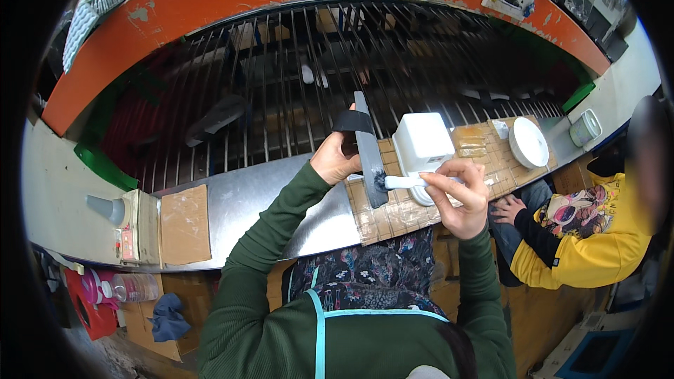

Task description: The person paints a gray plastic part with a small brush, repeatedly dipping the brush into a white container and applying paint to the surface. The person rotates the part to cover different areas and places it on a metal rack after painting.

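Note:
My left hand (335, 160) grips a grey shoe sole (368, 154) with a black strap, held on edge above the taped board (393, 214). My right hand (458, 193) holds a white-handled brush (397, 182). The brush's dark bristles touch the lower part of the sole. Just behind the brush stands a white square container (423, 142) on the board. Both my forearms wear green sleeves.
A metal worktop (267, 203) runs below a barred rack (295, 77) with dark soles on it. A white bowl (528, 142) and a small tub (585, 127) sit at right. A person in a yellow top (597, 238) sits to my right. A brown pad (184, 224) lies left.

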### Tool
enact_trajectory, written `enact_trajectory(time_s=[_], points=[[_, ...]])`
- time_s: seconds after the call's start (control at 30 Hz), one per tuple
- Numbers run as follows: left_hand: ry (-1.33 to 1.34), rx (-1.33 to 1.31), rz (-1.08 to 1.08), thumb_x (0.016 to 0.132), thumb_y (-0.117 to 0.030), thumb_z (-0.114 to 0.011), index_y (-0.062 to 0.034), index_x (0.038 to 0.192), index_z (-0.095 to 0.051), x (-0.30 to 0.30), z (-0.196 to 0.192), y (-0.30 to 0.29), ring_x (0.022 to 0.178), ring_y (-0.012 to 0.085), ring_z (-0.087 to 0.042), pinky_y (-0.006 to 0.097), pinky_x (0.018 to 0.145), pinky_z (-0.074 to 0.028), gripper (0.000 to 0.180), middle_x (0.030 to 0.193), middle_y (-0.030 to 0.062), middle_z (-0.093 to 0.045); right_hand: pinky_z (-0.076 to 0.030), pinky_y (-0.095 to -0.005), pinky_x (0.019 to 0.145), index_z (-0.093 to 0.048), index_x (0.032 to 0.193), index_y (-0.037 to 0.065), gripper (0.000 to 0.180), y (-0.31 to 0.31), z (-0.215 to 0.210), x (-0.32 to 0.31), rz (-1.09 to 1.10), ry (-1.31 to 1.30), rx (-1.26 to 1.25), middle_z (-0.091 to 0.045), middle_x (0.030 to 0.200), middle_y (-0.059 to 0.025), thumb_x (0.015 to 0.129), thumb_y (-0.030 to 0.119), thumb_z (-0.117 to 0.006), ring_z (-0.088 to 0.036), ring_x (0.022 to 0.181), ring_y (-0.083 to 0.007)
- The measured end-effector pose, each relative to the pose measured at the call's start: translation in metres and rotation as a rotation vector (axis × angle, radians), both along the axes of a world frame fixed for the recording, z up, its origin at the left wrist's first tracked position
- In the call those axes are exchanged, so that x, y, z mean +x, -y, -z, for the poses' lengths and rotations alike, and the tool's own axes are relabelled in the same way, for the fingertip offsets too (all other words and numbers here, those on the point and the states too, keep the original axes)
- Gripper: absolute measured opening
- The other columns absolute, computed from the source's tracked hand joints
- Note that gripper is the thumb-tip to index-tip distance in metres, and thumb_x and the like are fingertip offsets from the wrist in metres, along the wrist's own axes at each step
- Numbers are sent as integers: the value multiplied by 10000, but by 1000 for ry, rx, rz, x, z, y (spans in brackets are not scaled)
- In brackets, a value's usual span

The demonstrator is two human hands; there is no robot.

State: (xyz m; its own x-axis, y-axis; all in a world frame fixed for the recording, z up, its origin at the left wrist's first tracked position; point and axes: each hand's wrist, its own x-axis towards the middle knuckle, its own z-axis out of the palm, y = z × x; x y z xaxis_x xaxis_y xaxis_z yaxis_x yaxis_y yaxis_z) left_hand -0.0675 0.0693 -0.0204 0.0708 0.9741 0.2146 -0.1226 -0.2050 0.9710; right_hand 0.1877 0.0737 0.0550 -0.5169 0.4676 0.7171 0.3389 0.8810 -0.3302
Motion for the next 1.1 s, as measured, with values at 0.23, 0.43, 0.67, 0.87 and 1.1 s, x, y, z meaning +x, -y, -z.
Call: enact_trajectory(time_s=[0.23,0.43,0.67,0.87,1.1], points=[[34,17,9,853,-148,-691,-22,1468,-178,-4,9,-8,1170,121,-444,274,1025,-363,810,1354,83,-431,-294,-320,718,-741,960,137,292,-5,-12,-5,-45,-6,55,-608,843,-18,677,68,-754,-528,742,-147],[241,-79,214,871,-300,-670,-18,1300,-450,-14,19,-10,980,83,-557,234,849,-493,558,1125,30,-575,-288,-322,706,-740,954,140,286,-5,-22,-11,-60,-4,109,-603,838,-18,676,75,-758,-530,730,-139],[173,-170,172,750,-700,-537,-6,1171,-480,-3,6,-3,858,132,-611,275,729,-530,814,979,66,-606,-282,-319,708,-737,960,154,298,-11,-36,-19,-87,9,146,-593,838,-7,674,75,-764,-525,722,-136],[240,-222,221,782,-732,-430,-50,1231,-480,4,-7,10,986,218,-607,364,829,-528,818,1047,118,-611,-278,-310,708,-737,963,163,304,-17,-47,-23,-120,32,188,-586,833,1,672,82,-768,-511,706,-126],[183,-396,285,696,-858,-298,-60,1274,-486,3,0,10,1039,246,-599,351,843,-528,1003,1084,154,-611,-275,-305,704,-736,960,163,306,-22,-57,-27,-158,46,234,-587,829,3,664,91,-775,-507,693,-116]])
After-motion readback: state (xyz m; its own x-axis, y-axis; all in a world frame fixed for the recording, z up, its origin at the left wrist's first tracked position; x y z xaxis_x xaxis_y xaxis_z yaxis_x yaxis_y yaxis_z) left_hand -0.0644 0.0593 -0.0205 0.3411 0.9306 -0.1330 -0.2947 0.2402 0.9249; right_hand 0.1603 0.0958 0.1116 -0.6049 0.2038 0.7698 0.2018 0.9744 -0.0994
